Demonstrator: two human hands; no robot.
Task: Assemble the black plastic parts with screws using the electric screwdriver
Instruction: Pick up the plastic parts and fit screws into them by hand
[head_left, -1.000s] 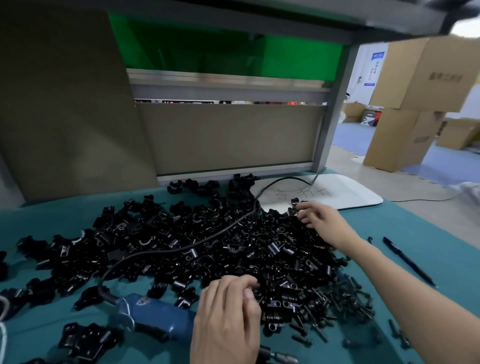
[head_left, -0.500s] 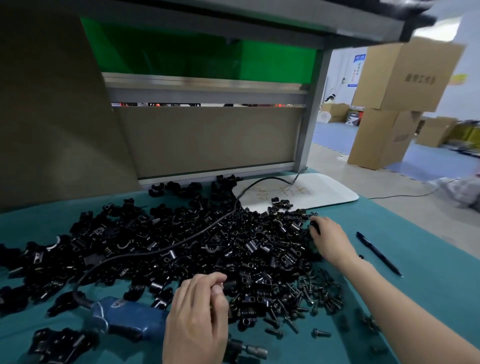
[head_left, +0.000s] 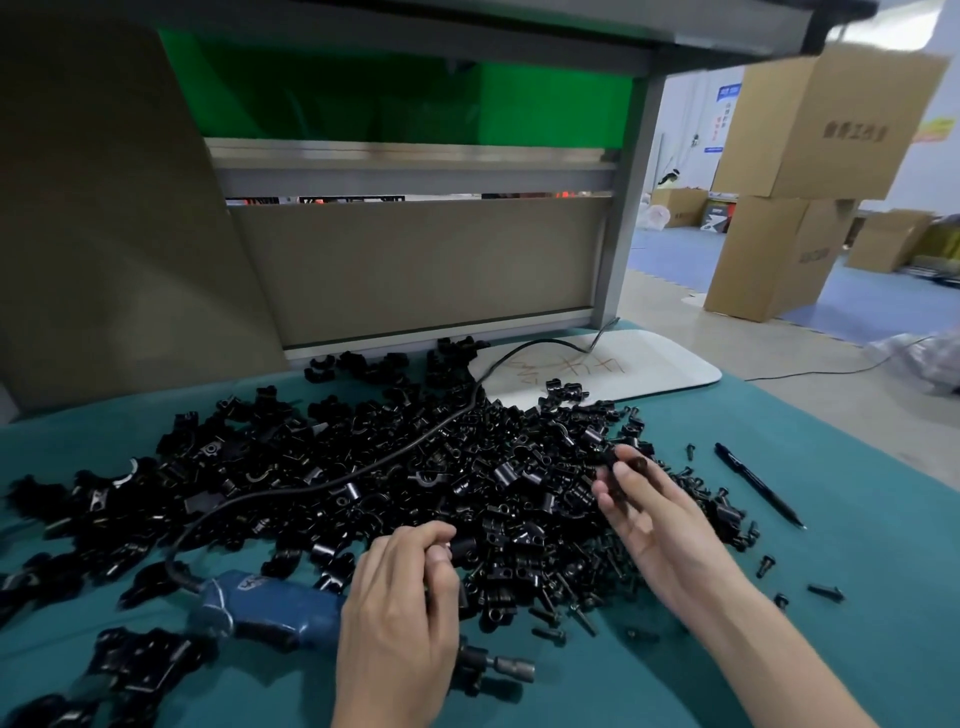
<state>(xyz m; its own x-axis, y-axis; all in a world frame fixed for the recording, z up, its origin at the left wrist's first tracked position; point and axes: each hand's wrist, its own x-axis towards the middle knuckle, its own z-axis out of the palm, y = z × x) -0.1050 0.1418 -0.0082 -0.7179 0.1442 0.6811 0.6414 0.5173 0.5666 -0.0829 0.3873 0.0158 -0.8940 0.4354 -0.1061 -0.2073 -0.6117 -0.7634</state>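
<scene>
A wide heap of black plastic parts covers the green table mat. Black screws lie loose at the heap's near right side. The blue electric screwdriver lies on its side at the near left, its metal tip pointing right and its black cord running back over the heap. My left hand hovers over the screwdriver's front end, fingers curled, pinching a small black part at the heap's edge. My right hand is palm-up over the heap's right side and pinches a black part at its fingertips.
A white board with scribbles lies at the back right. A black pen rests on the green mat to the right, with stray screws near it. A cardboard-lined bench back wall rises behind the heap. Cardboard boxes stand on the floor beyond.
My right hand has pulled back from the far edge of the heap toward me, turned palm-up and lifted a black part. My left hand has stayed near the screwdriver's front end.
</scene>
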